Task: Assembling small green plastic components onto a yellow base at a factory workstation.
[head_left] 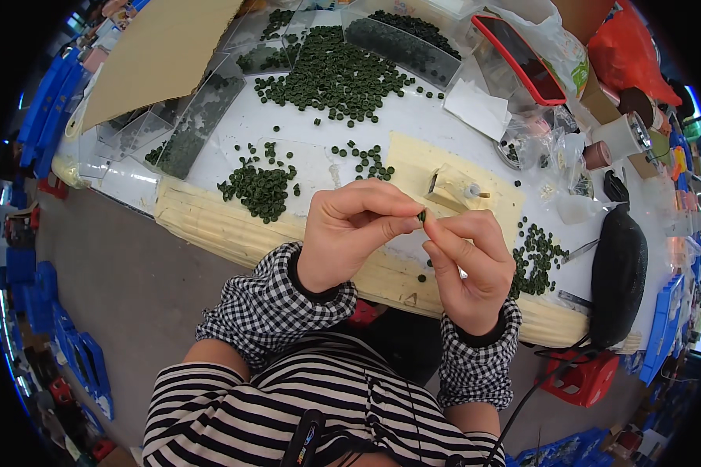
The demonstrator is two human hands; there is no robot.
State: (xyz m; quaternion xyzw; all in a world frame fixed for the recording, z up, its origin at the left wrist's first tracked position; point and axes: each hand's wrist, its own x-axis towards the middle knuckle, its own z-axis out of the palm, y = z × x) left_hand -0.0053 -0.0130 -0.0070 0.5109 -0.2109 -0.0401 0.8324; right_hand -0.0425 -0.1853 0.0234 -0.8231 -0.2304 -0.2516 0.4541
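Both hands meet over the table's near edge, pinching one small dark green round piece (421,216) between them. My left hand (354,226) grips it with thumb and forefinger from the left. From the right, my right hand (471,265) has its thumb and finger at the same piece. Just beyond them is a small cream-coloured block fixture (457,188) with a metal pin, on a yellow sheet (413,152). Loose green pieces lie in a pile (261,191) left of my hands, a small cluster (372,162) beyond them, and another group (536,261) to the right.
A large green heap (327,74) spreads at the back among clear plastic bins (401,50). Cardboard (160,58) covers bins at left. A red-cased phone (519,61), white paper (477,109) and plastic bags fill the back right. A black padded pouch (619,276) and tweezers (580,251) lie at right.
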